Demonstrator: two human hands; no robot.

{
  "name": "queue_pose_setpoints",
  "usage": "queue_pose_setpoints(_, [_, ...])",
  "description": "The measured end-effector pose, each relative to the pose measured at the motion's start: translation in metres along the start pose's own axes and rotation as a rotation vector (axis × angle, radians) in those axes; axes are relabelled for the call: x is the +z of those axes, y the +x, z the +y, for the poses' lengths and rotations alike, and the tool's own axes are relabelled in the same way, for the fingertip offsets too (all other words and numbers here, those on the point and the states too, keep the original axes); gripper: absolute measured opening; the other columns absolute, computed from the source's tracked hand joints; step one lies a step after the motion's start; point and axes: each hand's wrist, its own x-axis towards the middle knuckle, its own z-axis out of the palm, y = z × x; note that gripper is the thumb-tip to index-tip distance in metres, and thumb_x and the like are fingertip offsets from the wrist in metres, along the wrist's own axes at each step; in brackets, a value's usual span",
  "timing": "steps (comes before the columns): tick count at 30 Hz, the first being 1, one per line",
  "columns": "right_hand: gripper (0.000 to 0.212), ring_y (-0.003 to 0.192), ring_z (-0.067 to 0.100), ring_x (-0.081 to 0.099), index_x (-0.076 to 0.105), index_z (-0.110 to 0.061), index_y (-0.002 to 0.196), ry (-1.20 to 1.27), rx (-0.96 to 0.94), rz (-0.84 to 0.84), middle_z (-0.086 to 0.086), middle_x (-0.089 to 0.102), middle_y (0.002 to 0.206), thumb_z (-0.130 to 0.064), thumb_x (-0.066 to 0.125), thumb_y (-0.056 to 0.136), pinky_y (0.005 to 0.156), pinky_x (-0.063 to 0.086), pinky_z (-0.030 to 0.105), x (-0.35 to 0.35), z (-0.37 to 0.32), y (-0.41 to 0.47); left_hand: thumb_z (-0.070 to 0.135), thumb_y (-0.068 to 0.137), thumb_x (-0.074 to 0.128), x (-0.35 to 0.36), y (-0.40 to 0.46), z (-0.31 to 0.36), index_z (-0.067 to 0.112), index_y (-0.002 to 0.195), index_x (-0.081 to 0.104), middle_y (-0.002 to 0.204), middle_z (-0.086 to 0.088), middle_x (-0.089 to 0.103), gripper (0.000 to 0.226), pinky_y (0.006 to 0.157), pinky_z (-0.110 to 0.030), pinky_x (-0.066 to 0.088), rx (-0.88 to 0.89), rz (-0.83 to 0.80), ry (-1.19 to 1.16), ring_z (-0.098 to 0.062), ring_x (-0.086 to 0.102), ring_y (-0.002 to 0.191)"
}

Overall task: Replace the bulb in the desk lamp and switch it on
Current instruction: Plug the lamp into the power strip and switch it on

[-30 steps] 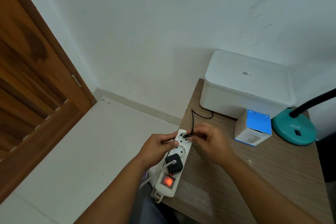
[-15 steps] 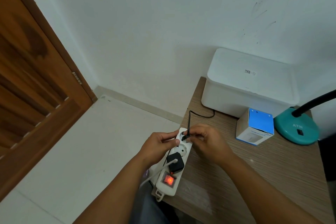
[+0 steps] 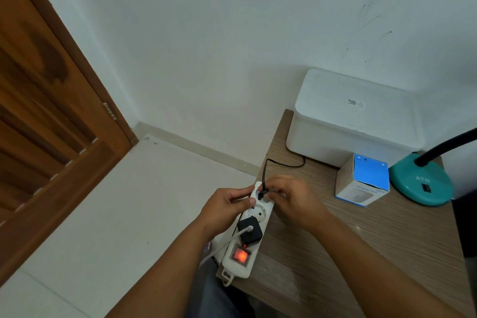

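Head view, power strip (image 3: 251, 224): lies at the counter (image 3: 361, 245) edge, lower centre, its switch glowing red.
Left hand (image 3: 227, 208): fingers curled round the strip's far end, likely bracing it.
Right hand (image 3: 291, 199): pinches the black plug (image 3: 262, 193) at the end socket; seating cannot be told.
Lamp (image 3: 420, 183): teal base at right; bulb out of view.
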Motion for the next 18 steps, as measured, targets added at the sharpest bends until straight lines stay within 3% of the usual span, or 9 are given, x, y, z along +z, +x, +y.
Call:
queue_pose_setpoints(6, [0.02,0.091,-0.006,0.06,0.073,-0.026,0.104,0.045,0.086,-0.028,-0.019,0.068,0.095,-0.014,0.061,0.093,0.075,0.045,0.01,-0.0023,0.0046,0.0045,0.015,0.095,0.07,0.0003,0.0002,-0.0007,0.041,0.117,0.07,0.112,0.014,0.076,0.034,0.098,-0.024,0.052,-0.003,0.0,0.002,-0.002,0.07,0.109])
queue_pose_setpoints(14, [0.022,0.089,-0.011,0.061,0.071,-0.035,0.106,0.084,0.169,-0.019,-0.025,0.068,0.091,-0.019,0.062,0.093,0.077,0.046,0.015,-0.0035,0.0058,0.0062,0.015,0.095,0.069,0.0008,0.0001,-0.0015,0.043,0.114,0.07,0.11,0.016,0.076,0.034,0.097,-0.024,0.053,-0.001,-0.005,-0.005,-0.002,0.07,0.107])
queue_pose_setpoints(18, [0.021,0.09,-0.007,0.062,0.071,-0.034,0.103,0.06,0.127,-0.061,-0.023,0.069,0.091,-0.018,0.062,0.093,0.079,0.05,0.019,-0.0057,0.0037,0.0076,0.015,0.094,0.071,0.001,0.0018,-0.0035,0.048,0.108,0.071,0.105,0.022,0.075,0.036,0.103,-0.027,0.051,-0.001,0.014,0.011,0.001,0.069,0.107])
